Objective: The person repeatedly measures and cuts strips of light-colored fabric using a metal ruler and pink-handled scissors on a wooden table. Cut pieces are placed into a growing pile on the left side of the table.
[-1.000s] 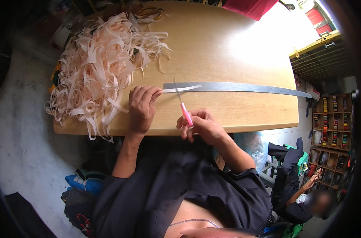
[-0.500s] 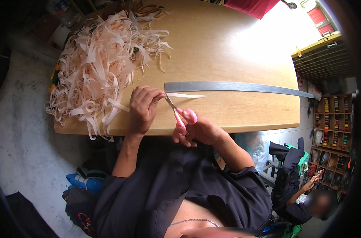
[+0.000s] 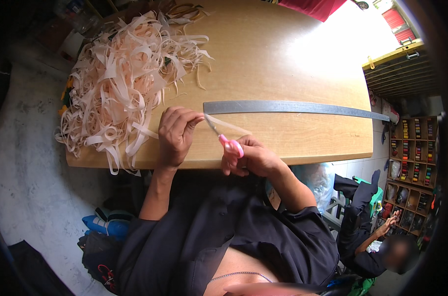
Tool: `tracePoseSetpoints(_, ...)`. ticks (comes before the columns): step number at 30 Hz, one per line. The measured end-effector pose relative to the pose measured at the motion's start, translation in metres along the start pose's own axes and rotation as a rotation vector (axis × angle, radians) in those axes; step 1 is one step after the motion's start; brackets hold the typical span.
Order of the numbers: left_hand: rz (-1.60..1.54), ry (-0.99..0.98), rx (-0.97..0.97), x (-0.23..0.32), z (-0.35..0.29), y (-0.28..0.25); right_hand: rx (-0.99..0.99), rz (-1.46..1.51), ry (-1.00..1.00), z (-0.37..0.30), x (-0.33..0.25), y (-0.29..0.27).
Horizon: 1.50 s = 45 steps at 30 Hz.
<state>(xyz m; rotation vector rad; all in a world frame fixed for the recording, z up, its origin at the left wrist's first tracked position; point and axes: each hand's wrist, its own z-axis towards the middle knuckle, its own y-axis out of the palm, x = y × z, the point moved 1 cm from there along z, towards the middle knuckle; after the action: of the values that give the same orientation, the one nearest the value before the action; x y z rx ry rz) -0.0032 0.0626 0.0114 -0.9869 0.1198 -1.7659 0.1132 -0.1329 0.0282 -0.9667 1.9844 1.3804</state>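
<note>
My left hand (image 3: 175, 134) is closed in a pinch on one end of a narrow pale pink fabric strip (image 3: 230, 126), just left of the ruler's near corner. From there the strip slants toward my right hand (image 3: 253, 157), whose fingers are in the handles of pink-handled scissors (image 3: 212, 124). The scissor blades look closed, their tips at the strip beside my left fingertips. A long metal ruler (image 3: 288, 107) lies flat on the table just beyond both hands. Left of them is a big tangled heap of pale pink strips (image 3: 120, 81), some hanging over the front edge.
The wooden table (image 3: 263, 54) has its front edge close to my body. Behind the heap lie orange-handled scissors (image 3: 183, 11). At right, a person (image 3: 354, 232) sits near a shelf of thread spools (image 3: 416, 148). A clear plastic bag (image 3: 317, 185) stands below the table edge.
The scissor blades have closed, the handles coming together in my right hand. The strip's free end has swung nearer to my right hand. My left hand keeps its place.
</note>
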Motion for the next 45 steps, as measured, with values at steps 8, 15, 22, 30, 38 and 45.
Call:
tracePoseSetpoints(8,0.003,-0.135,0.02,-0.001,0.0,0.001,0.672,-0.897,-0.245,-0.022,-0.036,-0.023)
tracePoseSetpoints(15,-0.011,-0.151,0.039,-0.003,0.002,0.002,1.272,-1.794,-0.228,-0.022,-0.074,-0.083)
tracePoseSetpoints(22,-0.09,-0.219,0.006,-0.005,0.001,0.002,1.195,-1.839,-0.144,-0.011,-0.072,-0.099)
tracePoseSetpoints(30,-0.133,-0.283,-0.018,-0.007,0.002,0.004,0.746,-1.347,-0.678,0.0,-0.034,-0.041)
tracePoseSetpoints(38,-0.101,-0.311,-0.049,-0.006,0.0,0.004,0.723,-1.579,-0.783,0.007,0.031,0.002)
tracePoseSetpoints(45,-0.046,-0.396,-0.195,-0.003,-0.002,0.002,0.644,-0.598,-0.357,-0.05,0.014,-0.032)
